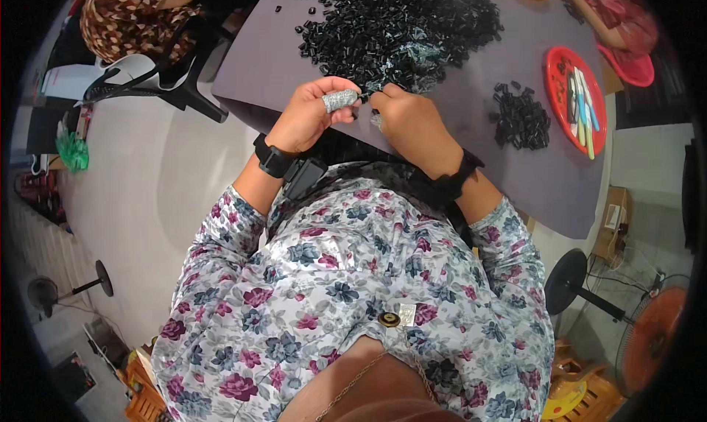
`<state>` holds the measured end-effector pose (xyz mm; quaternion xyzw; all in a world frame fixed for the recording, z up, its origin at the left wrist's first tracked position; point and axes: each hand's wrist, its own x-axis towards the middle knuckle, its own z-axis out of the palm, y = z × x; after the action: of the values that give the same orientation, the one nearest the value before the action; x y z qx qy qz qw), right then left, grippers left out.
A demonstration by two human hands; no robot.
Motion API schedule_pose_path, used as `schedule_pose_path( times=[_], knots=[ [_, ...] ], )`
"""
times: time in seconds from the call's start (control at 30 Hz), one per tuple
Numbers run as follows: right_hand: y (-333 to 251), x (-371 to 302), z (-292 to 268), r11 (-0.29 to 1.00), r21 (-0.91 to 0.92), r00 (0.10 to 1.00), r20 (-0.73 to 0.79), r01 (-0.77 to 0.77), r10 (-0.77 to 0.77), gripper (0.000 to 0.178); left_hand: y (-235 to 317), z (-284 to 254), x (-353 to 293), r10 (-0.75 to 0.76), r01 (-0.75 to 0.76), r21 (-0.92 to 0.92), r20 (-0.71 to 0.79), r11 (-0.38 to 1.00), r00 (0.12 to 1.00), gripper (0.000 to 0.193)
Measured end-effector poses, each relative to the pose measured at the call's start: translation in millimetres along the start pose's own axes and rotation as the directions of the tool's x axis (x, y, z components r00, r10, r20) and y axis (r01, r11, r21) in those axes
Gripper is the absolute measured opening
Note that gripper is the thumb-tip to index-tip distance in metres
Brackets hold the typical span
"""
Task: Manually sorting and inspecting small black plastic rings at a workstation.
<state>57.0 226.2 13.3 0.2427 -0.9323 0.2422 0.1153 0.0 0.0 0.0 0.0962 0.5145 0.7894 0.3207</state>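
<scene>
A small black piece sits between the two hands, just off the near edge of the table. The left hand appears to pinch it, its fingertips brought together with almost no gap; a grey wrapping covers one digit, perhaps to guard the skin. The right hand meets it from the other side, fingers curled in; its back hides the tips, so I cannot tell what it grips. Holding the piece between both hands probably steadies something so tiny.

The left wrist bends with the palm turned partly up, the right hand shows its back, and both forearms angle inward from the lower part of the view.

Beyond lies a big heap of black pieces with pale shavings, likely there for easy reach. A smaller pile lies apart to the right, beside a red tray holding slim-handled tools, all on the grey table.
</scene>
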Motion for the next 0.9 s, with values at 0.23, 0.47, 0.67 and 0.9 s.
schedule_pose_path(
  times=[0.23,0.47,0.67,0.9],
  knots=[
    [10,-6,6,0.999,0.033,0.999,-0.031,-0.037,0.038,0.014,-7,13,3,0.011,-0.008,0.071,-0.043,0.997,0.999,0.016],
    [18,-25,-31,0.454,0.794,0.898,0.248,-0.403,0.364,0.017,-4,34,1,0.041,-0.034,0.262,-0.024,0.964,0.999,0.015],
    [26,-46,-41,0.231,0.903,0.882,0.253,-0.363,0.399,0.018,2,60,7,0.085,-0.105,0.329,0.074,0.939,0.994,0.019],
    [31,-56,-32,0.076,0.947,0.878,0.255,-0.311,0.404,0.017,7,68,10,0.057,-0.081,0.374,0.074,0.924,0.996,0.02]
  ],
)
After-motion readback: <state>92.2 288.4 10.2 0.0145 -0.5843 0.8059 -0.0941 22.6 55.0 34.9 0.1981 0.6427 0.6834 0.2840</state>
